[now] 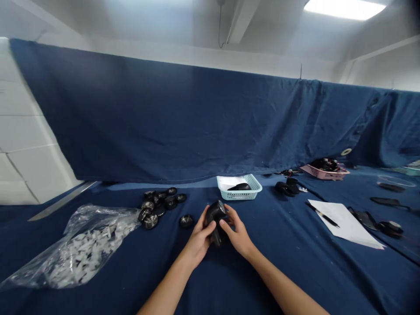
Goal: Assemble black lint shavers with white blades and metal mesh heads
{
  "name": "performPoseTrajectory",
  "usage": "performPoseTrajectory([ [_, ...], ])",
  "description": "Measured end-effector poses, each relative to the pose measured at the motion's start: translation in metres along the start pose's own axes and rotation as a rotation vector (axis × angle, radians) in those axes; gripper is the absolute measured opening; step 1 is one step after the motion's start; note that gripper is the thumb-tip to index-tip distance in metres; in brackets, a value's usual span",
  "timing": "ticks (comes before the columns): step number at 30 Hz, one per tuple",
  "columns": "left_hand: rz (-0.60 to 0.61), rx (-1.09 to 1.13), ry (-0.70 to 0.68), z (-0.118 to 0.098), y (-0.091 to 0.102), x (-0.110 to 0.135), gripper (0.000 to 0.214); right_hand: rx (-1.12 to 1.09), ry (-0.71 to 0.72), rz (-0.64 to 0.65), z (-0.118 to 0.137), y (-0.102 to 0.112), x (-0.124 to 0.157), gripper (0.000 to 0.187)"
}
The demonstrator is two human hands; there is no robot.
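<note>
Both hands are closed around a black hair dryer housing above the blue cloth. My left hand grips its left side, with the thumb on the front. From the right, my right hand holds it, thumb also in front and fingers near the round end. The handle part points down between the hands, and the fingers cover some of the housing. Left of my left hand lies a single round black cap. Farther left is a pile of similar round black caps.
A clear bag of small white-grey parts lies at left. Behind the hands stands a light-blue basket with a black part. At right are black pieces, paper, a pen and a filled pink basket.
</note>
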State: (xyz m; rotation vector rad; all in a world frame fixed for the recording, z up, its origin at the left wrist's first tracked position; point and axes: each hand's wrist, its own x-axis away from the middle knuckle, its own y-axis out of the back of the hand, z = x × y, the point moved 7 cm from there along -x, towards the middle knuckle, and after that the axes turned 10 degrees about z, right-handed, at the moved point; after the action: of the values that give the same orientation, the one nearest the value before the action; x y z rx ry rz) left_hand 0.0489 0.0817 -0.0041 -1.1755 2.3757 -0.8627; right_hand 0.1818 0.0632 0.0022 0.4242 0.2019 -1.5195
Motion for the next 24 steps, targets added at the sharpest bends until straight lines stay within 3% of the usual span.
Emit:
performPoseTrajectory([
  [3,0.037,-0.180,-0.102,-0.008,-0.010,0.000,0.082,-0.051,0.025,-0.020,0.005,0.004,-0.001,0.057],
  [7,0.126,-0.386,-0.118,-0.014,-0.022,0.007,0.064,-0.116,0.052,-0.012,0.015,0.011,0.001,0.058],
  [15,0.164,-0.479,-0.086,-0.016,-0.032,0.019,0.069,-0.155,0.074,0.103,0.038,0.026,0.005,0.052],
  [24,0.176,-0.584,-0.133,-0.026,-0.042,0.028,0.076,-0.179,0.063,0.075,0.043,0.028,0.007,0.048],
])
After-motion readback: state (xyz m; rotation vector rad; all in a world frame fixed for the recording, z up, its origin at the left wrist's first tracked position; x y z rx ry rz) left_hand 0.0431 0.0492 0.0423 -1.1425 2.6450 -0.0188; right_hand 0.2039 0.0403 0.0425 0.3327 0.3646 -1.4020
